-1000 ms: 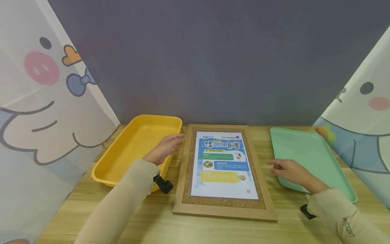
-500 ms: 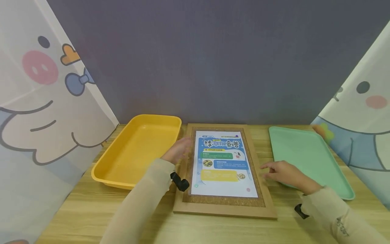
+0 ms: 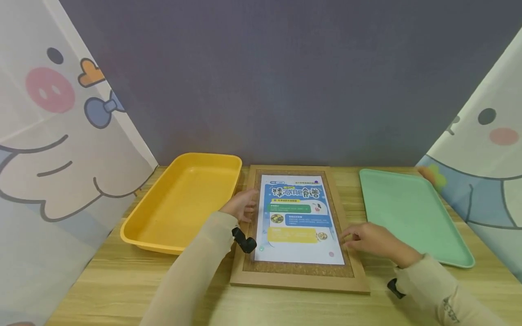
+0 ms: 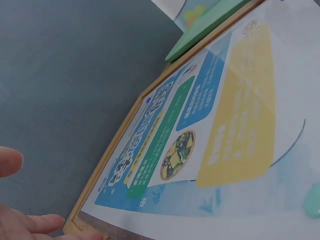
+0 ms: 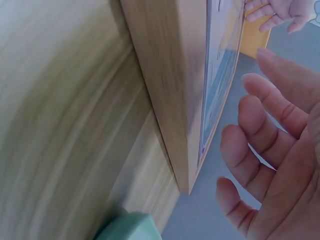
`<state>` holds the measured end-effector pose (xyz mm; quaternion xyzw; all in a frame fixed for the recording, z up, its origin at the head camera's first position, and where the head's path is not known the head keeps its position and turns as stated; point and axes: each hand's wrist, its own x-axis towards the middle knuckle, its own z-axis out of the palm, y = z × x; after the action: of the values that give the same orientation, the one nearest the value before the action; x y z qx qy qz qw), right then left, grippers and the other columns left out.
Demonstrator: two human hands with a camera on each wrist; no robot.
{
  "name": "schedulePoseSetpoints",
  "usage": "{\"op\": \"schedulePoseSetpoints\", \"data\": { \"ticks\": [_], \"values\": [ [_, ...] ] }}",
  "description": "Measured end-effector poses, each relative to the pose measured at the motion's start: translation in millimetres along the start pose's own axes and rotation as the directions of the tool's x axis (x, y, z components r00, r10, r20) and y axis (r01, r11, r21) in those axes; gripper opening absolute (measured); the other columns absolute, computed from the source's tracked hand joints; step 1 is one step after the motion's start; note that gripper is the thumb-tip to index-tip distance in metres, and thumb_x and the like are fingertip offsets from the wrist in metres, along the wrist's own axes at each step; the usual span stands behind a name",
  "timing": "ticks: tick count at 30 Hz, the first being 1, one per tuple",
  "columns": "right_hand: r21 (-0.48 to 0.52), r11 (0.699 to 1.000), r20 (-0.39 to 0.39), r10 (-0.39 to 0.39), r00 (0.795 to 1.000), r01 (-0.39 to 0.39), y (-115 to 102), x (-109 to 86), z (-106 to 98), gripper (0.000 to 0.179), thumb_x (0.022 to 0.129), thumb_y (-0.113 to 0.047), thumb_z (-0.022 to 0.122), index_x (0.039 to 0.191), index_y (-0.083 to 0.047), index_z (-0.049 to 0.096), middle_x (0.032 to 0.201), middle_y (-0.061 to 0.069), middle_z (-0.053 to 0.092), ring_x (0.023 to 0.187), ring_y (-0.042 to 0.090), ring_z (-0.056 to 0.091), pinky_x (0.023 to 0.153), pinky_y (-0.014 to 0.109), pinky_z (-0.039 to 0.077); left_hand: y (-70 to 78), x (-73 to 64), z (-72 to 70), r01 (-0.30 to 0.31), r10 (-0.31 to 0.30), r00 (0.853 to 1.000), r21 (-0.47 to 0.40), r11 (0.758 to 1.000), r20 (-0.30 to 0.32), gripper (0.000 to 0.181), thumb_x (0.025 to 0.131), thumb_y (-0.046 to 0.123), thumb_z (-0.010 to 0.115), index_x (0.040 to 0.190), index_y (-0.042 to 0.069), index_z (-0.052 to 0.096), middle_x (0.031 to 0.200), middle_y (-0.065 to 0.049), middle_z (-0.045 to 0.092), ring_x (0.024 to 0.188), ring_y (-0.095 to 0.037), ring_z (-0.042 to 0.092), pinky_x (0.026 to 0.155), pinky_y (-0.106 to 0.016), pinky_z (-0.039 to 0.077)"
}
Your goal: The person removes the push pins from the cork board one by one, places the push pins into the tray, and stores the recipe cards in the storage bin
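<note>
Wooden frame looks stiff and light; your left hand and right hand rest open-fingered at its side rails, grasping nothing; hold there.

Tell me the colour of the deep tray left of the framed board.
Yellow; head view shows it best.

You have the framed board lying flat on the table, with the poster on it. Left of the board sits the deep tray; right of it, apart, the flat tray. Your left hand is at the board's left edge, your right hand at its right edge. Behind the board stands the wall.
</note>
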<state>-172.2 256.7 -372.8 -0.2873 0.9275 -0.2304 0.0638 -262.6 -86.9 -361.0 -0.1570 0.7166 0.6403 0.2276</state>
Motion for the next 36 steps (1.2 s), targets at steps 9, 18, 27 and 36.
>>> {"op": "schedulePoseSetpoints", "data": {
  "ticks": [9, 18, 27, 36],
  "values": [
    [-0.020, 1.000, 0.071, -0.011, 0.997, 0.013, 0, 5.7, 8, 0.014, 0.085, -0.019, 0.072, 0.095, -0.010, 0.074, 0.090, -0.001, 0.071, 0.068, -0.002, 0.048, 0.058, 0.023, 0.045, 2.4, 2.7, 5.4, 0.027, -0.028, 0.999, -0.034, 0.999, -0.017, 0.062, 0.097, 0.031, 0.050, 0.148, 0.002, 0.027, 0.148, -0.024, 0.027, 0.132, -0.044, 0.028, 0.096, -0.069, 0.033],
    [0.000, 1.000, 0.099, -0.021, 0.995, 0.021, 2, 8.9, 11, 0.010, 0.085, -0.017, 0.071, 0.092, -0.010, 0.074, 0.088, -0.003, 0.070, 0.069, -0.002, 0.050, 0.059, 0.024, 0.046, 2.1, 6.5, 6.3, 0.050, -0.049, 0.996, 0.019, 0.999, -0.072, 0.049, 0.097, 0.031, 0.051, 0.139, 0.007, 0.043, 0.135, -0.018, 0.041, 0.111, -0.034, 0.042, 0.089, -0.047, 0.048],
    [0.018, 1.000, 0.116, -0.011, 0.993, 0.009, 1, 10.1, 11, 0.009, 0.084, -0.016, 0.072, 0.091, -0.011, 0.074, 0.086, -0.005, 0.069, 0.067, -0.001, 0.047, 0.057, 0.023, 0.042, -6.7, 24.8, 6.8, 0.051, -0.029, 0.991, 0.167, 0.985, -0.130, 0.027, 0.092, 0.012, 0.056, 0.117, 0.001, 0.056, 0.101, -0.014, 0.060, 0.079, -0.026, 0.054, 0.058, -0.030, 0.051],
    [0.002, 0.999, 0.110, -0.041, 0.993, 0.041, 1, 11.1, 10, 0.006, 0.084, -0.013, 0.072, 0.089, -0.013, 0.075, 0.085, -0.006, 0.069, 0.067, -0.002, 0.047, 0.057, 0.022, 0.042, -6.0, 36.7, 0.9, -0.016, 0.031, 0.998, 0.239, 0.971, -0.061, 0.070, 0.088, 0.002, 0.063, 0.150, 0.013, 0.032, 0.087, -0.016, 0.061, 0.060, -0.022, 0.054, 0.052, -0.030, 0.053]
  ]
}}
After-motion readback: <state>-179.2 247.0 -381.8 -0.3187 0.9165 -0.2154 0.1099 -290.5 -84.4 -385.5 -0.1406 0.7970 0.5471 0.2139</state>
